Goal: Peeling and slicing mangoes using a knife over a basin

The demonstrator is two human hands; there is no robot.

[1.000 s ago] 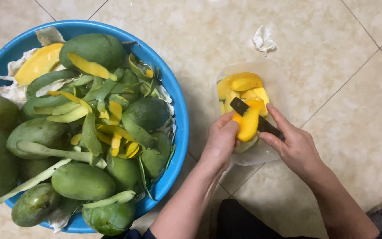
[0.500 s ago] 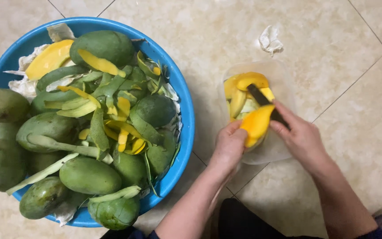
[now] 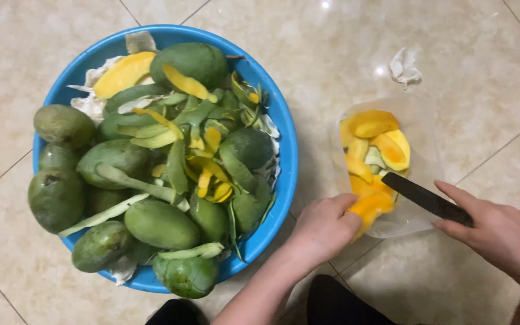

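Yellow mango piece (image 3: pixel 369 206) gripped in left hand (image 3: pixel 325 227); right hand (image 3: pixel 501 233) clasps knife (image 3: pixel 427 198).

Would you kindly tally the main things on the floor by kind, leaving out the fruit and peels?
Blue basin: 1
Clear plastic tub: 1
Knife, in the right hand: 1
Peeled mango piece, in the left hand: 1
Crumpled white scrap: 1
Total: 5

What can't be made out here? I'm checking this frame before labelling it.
Head view only:
- Peeled mango: mostly covered by the left hand.
- Knife: handle hidden in the right hand.
- Clear container: its bottom is covered by the slices.
- Blue basin: lower mangoes buried under peels.
- Forearms: cut off by the bottom edge.
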